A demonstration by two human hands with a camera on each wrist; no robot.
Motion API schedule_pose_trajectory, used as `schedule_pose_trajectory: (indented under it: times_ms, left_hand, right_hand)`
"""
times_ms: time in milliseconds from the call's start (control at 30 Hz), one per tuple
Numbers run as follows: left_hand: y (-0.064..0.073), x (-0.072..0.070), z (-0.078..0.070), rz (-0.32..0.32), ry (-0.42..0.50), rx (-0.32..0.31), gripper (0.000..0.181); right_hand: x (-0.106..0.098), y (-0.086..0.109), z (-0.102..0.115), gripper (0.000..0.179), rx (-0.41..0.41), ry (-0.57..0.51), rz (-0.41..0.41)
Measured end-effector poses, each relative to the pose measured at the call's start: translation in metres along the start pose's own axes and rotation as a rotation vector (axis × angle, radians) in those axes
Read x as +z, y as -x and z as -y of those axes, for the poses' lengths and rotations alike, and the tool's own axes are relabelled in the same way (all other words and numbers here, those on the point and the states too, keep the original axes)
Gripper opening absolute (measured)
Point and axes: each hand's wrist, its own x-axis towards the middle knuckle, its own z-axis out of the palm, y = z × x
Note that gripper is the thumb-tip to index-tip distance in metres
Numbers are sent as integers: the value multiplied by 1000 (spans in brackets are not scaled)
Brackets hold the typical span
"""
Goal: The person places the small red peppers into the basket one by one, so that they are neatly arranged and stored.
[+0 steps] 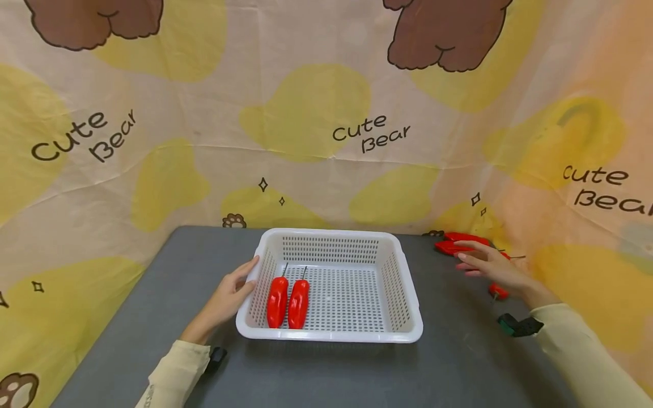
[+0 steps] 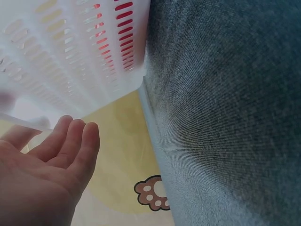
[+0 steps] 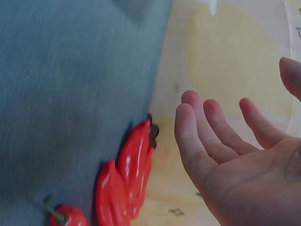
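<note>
White plastic basket [image 1: 329, 335], left hand [image 1: 224, 300] gripping its side, right hand [image 1: 495, 269] loosely spread near red peppers [image 3: 133, 157].

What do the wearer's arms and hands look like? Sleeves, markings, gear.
Left hand and right hand: bare, ungloved. Left sleeve and right sleeve: pale cream; the left has dark lettering. Left wrist device: black. Right wrist device: black with a green part.

I read "Cute Bear" three times on the backdrop cloth [image 1: 306, 113]; lettering on my left sleeve [image 1: 172, 371] is illegible.
</note>
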Motion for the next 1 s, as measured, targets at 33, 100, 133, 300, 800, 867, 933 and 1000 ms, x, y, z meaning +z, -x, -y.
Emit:
schedule_pose_trajectory:
  times_ms: [33,100,133,300,800,867,933,1000]
  left_hand:
    - [0,0,0,-1,-1,1,57]
    - [-1,0,0,-1,2,0,57]
    - [-2,0,-1,-2,4,0,57]
    - [-2,0,-2,-2,7,-2,57]
    - [0,-1,-4,0,14,-17,58]
    - [1,-1,-5,2,12,-23,58]
    - [1,-1,-6,3,7,-28,58]
    - [1,-1,-7,4,4,-34,58]
  right_hand:
    - [-3,1,-2,62,9,9,-4]
    - [-8,4,-5,63,31,33,-12]
    - [-11,5,-7,63,44,47,-14]
    - [-22,12,-21,61,64,119,-27]
    - [-45,27,-54,65,120,189,-30]
    - [-46,27,-60,65,121,190,-33]
    - [-47,28,-67,64,125,190,-37]
    - [-48,28,-73,64,133,193,-45]
